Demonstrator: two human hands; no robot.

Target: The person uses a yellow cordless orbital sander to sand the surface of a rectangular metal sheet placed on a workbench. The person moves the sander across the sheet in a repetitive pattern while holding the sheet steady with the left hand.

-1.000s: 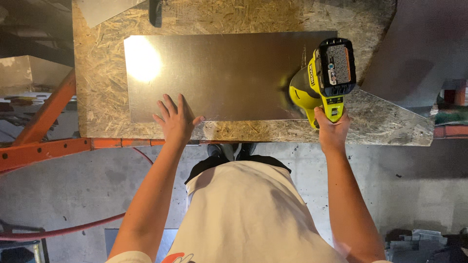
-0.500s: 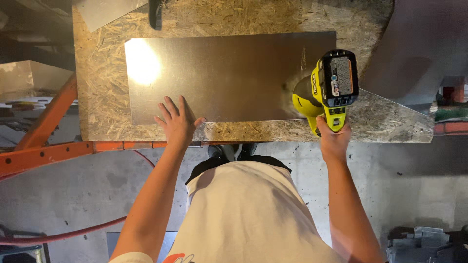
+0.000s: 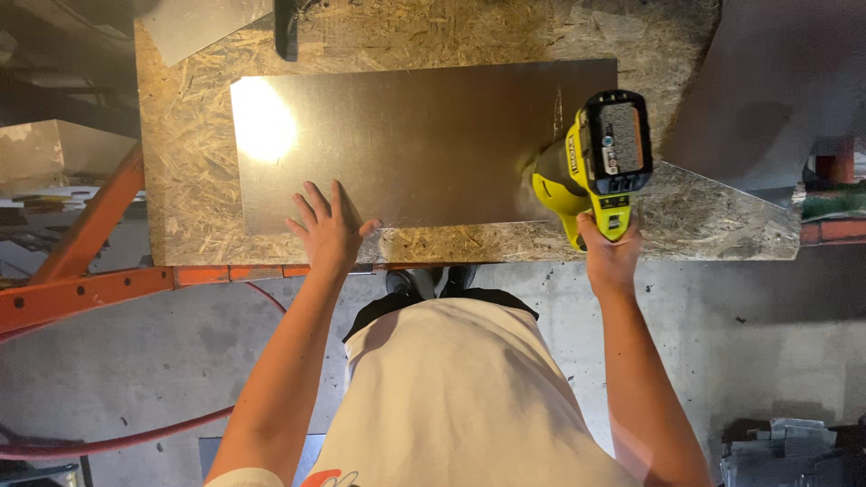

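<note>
A rectangular metal sheet (image 3: 424,140) lies flat on a chipboard worktop (image 3: 189,189), with a bright light glare near its left end. My left hand (image 3: 329,230) presses flat on the sheet's near edge, fingers spread. My right hand (image 3: 612,257) grips the handle of a yellow and black cordless power tool (image 3: 595,167). The tool's head sits on the sheet's right end, close to the near right corner, and the working tip is hidden under the body.
An orange steel frame (image 3: 99,289) carries the worktop at the left. A dark clamp or tool (image 3: 287,27) and a grey sheet offcut (image 3: 203,22) rest at the far edge. A red hose (image 3: 117,442) lies on the concrete floor. Metal scraps (image 3: 785,446) are piled lower right.
The power tool and my right hand have shifted slightly toward the near edge of the sheet. My left hand stays pressed on the sheet.
</note>
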